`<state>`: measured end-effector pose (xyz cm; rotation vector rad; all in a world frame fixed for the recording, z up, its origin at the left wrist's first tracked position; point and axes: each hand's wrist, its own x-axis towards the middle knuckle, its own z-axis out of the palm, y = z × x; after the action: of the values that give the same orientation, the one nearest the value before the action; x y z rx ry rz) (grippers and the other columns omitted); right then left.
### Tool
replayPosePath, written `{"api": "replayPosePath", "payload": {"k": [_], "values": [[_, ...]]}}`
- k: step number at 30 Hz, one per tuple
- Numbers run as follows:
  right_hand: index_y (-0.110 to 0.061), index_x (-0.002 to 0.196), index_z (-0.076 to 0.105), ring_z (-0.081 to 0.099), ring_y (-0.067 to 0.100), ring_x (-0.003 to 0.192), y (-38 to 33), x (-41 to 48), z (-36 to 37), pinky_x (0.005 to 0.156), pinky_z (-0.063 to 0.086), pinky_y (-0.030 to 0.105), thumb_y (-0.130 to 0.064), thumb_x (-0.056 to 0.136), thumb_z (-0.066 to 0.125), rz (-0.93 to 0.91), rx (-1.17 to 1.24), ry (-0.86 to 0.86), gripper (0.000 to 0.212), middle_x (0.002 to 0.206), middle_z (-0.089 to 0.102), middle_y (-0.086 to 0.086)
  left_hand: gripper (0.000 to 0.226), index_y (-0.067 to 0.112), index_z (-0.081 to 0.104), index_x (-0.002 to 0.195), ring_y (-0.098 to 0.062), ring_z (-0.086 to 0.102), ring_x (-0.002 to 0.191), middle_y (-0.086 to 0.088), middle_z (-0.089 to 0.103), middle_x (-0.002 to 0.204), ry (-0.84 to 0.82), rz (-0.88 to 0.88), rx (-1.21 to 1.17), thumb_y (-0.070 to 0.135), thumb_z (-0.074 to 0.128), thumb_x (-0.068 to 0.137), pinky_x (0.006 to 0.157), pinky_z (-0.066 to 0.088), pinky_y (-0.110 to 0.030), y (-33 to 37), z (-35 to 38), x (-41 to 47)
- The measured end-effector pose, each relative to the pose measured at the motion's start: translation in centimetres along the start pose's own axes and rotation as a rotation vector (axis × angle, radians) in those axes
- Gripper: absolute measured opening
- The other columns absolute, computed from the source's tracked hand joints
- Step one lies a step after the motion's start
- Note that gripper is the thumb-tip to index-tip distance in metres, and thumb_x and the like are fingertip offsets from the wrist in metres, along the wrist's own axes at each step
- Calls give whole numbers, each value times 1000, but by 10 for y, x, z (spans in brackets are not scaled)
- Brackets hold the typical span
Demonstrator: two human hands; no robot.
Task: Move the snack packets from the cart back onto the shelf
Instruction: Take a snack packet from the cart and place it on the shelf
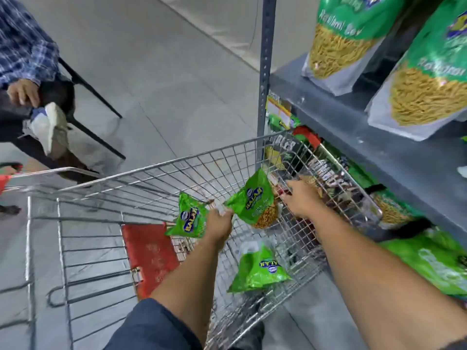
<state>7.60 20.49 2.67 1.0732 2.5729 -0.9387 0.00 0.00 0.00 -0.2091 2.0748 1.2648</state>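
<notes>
My left hand is inside the wire cart and grips the top corners of two green snack packets, one hanging to its left and one to its right. A third green packet lies on the cart floor near me. My right hand reaches into the cart's right side, fingers curled by the wire wall next to something red and white; what it touches is unclear. The grey metal shelf stands directly right of the cart.
Two big green bags of yellow sev stand on the upper shelf board. More green packets fill the lower shelf. A red flap sits in the cart. A seated person on a chair is at far left.
</notes>
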Motion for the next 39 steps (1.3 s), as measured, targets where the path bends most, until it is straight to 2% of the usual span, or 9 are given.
{"api": "replayPosePath", "payload": {"k": [4,8,9,12,18,21,30,34,39], "values": [[-16,131,50,60,30,86,1,27,19,73,51,39,-22,87,62,69,68,-68,46,126,57,21,18,2,50,91,-24,46,89,-18,48,89,-49,-69,-50,17,59,89,78,41,-36,-17,15,21],[-13,132,49,50,36,120,2,48,43,99,43,43,-22,87,63,49,53,-114,49,141,48,14,21,-3,66,93,-26,55,90,-9,50,92,-85,-131,-96,17,64,88,86,50,-47,-27,33,28],[-13,132,50,49,36,121,3,52,50,99,42,41,-22,86,64,60,50,-111,49,141,49,13,34,-15,59,98,-33,60,93,-27,37,123,-45,-137,-138,16,66,88,91,48,-53,-29,37,31],[-17,131,51,55,34,113,0,56,64,93,43,41,-21,86,64,96,76,-75,47,133,56,13,32,-8,60,105,-30,66,98,-16,72,102,-8,-142,-184,19,65,88,91,48,-41,-33,46,38],[-19,127,55,58,18,85,-8,55,71,67,45,26,-18,89,59,110,198,-135,38,121,62,7,18,4,64,84,-17,50,72,-11,62,72,1,-126,-200,21,61,91,69,45,-33,-30,52,46],[-21,101,68,54,24,99,-14,43,67,85,43,34,-21,89,59,43,113,-153,15,130,56,10,26,11,50,68,-16,33,58,-7,40,63,-10,-82,-151,19,58,91,55,26,-31,-27,57,41],[-19,137,38,55,33,108,-13,37,67,87,51,45,-14,87,61,200,182,50,55,138,46,14,21,-3,54,88,-18,34,64,-13,43,77,-6,-47,-91,16,49,96,61,29,-35,-34,52,33],[-21,133,44,57,24,90,-6,42,72,64,48,27,-14,90,56,177,176,1,45,131,55,11,29,-12,55,100,-16,32,56,-12,43,73,-30,-65,-97,16,47,97,55,29,-31,-39,49,34],[-22,136,41,55,30,108,-9,54,76,77,46,33,-15,92,54,127,186,-28,47,140,47,8,27,-10,56,100,-16,33,59,-12,43,76,-29,-70,-115,16,47,96,62,30,-34,-36,48,42]]}}
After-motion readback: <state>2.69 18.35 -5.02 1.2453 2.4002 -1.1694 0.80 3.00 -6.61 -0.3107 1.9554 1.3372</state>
